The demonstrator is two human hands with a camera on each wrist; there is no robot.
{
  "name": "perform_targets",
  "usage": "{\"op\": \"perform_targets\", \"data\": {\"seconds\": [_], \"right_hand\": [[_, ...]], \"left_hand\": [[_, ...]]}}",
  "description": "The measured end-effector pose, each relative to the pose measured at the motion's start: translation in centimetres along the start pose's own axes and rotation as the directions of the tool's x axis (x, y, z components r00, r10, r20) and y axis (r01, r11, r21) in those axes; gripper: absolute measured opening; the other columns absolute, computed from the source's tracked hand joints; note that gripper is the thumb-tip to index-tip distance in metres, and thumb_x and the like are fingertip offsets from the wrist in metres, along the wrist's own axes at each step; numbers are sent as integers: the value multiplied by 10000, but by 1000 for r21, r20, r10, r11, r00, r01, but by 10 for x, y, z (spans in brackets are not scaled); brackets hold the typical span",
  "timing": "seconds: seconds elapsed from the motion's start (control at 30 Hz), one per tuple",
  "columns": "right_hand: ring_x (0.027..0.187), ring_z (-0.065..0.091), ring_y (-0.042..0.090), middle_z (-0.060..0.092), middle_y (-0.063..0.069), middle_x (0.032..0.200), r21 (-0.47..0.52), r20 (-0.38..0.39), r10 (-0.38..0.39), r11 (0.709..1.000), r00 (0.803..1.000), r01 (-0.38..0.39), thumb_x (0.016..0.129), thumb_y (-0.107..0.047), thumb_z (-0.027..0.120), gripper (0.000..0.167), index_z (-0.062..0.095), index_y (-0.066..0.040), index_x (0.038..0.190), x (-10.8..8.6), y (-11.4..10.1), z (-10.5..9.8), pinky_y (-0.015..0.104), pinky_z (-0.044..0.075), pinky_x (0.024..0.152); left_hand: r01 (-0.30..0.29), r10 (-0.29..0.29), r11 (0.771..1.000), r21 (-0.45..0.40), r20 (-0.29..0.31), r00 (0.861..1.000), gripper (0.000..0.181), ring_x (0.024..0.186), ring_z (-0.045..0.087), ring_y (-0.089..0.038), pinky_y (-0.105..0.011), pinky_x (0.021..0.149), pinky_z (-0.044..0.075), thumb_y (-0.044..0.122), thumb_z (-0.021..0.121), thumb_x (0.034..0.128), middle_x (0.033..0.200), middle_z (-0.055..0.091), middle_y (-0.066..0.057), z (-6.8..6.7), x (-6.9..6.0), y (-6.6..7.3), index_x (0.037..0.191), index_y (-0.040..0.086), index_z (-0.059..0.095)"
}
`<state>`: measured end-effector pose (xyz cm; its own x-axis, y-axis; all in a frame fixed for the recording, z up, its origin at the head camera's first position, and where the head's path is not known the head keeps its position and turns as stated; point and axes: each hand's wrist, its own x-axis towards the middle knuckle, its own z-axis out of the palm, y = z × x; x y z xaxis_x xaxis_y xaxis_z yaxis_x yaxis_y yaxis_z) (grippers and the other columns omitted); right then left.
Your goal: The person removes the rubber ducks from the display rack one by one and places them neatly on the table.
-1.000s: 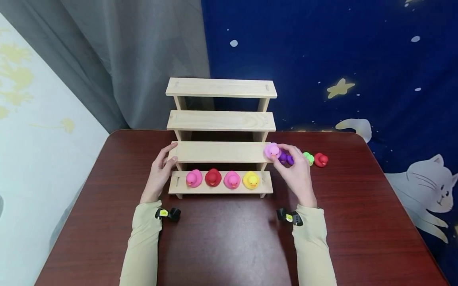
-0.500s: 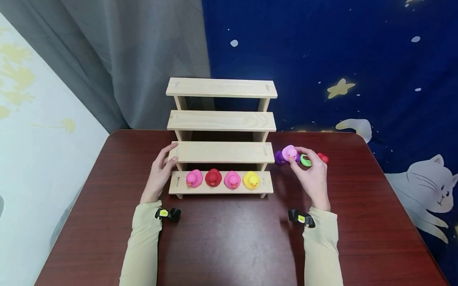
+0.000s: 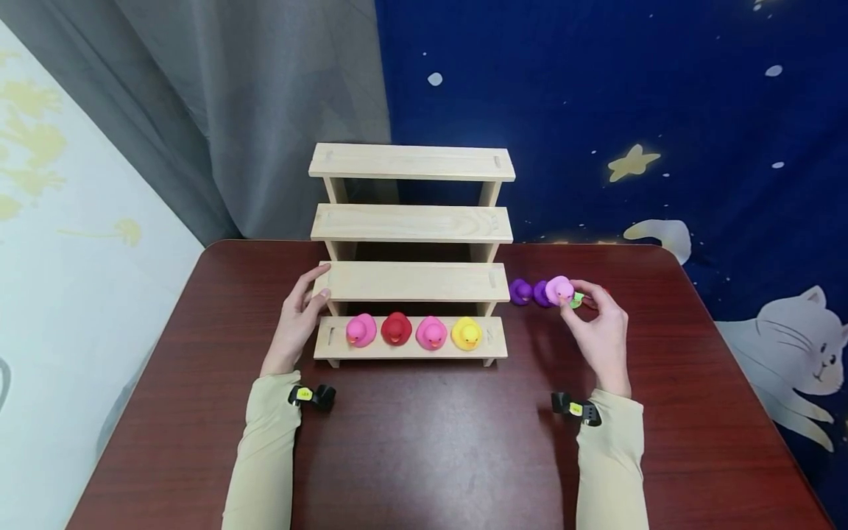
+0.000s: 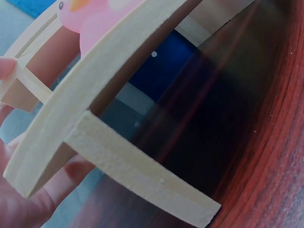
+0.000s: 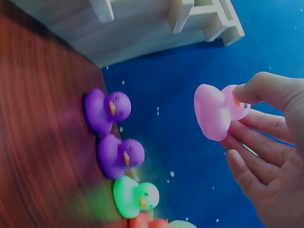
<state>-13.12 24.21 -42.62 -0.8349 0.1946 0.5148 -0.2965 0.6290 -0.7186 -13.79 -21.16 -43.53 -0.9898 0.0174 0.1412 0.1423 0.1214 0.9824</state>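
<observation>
The right hand (image 3: 601, 335) has the light pink duck (image 3: 559, 288) in a pinch, thumb on its head, fingers closed in beneath, and the duck is up in the air to the right of the wooden stand (image 3: 411, 281). Near it, down on the table (image 3: 424, 449), we've got 2 purple ducks (image 5: 102, 110) side by side, then a green duck (image 5: 135, 197), then a red duck (image 5: 142, 221) only partly showing. Across to the left hand (image 3: 293, 324): it holds the left end of the stand's 2nd shelf from the bottom, thumb at the front edge. Just below, 4 ducks (image 3: 431, 333) line the lowest shelf: hot pink, red, hot pink, yellow. Behind everything, a grey curtain (image 3: 285, 81) meets a dark blue backdrop (image 3: 517, 88).
</observation>
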Motion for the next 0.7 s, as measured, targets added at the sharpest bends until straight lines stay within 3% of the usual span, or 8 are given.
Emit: {"op": "perform_targets", "data": {"seconds": [0.1,0.27,0.37,0.5,0.7], "right_hand": [[852,558,32,697,124,1021,-19,-4,21,1000,1000,-21,781,-38,775,321,703,-20,1094,0,5,-5,146,388,785],[822,512,-101,703,142,976,-55,-13,42,998,999,-43,793,-50,771,327,703,-29,1112,-2,14,-12,180,368,743],[824,512,-133,703,145,996,-58,-21,49,997,999,-50,795,-35,760,332,699,-18,1121,-3,19,-16,196,385,753],[837,521,-155,696,141,1054,-60,-31,81,995,996,-83,802,-30,751,334,696,-12,1130,-5,25,-21,149,417,792],[854,573,-91,697,134,1053,-86,-59,138,986,989,-143,807,-62,761,321,701,-27,1121,-5,34,-32,128,437,788]], "left_hand": [[9,-9,1000,-19,2,1000,442,922,535,-197,-351,723,426,121,509,1010,1079,631,5,-2,2,-9,1447,121,443],[14,-14,1000,-25,1,1000,450,899,541,-205,-319,679,438,126,511,1010,1052,635,3,-5,7,-22,1453,164,445],[21,-21,999,-25,1,1000,448,911,543,-216,-333,694,443,116,510,1009,1073,632,-21,-5,8,-22,1451,157,446],[15,-15,999,-28,5,1000,440,952,552,-177,-334,757,453,102,505,1010,1143,617,-60,-2,4,-10,1445,119,443],[-4,4,1000,-20,3,1000,436,921,547,-123,-270,728,435,102,500,1011,1139,612,-78,0,0,1,1440,76,431]]}}
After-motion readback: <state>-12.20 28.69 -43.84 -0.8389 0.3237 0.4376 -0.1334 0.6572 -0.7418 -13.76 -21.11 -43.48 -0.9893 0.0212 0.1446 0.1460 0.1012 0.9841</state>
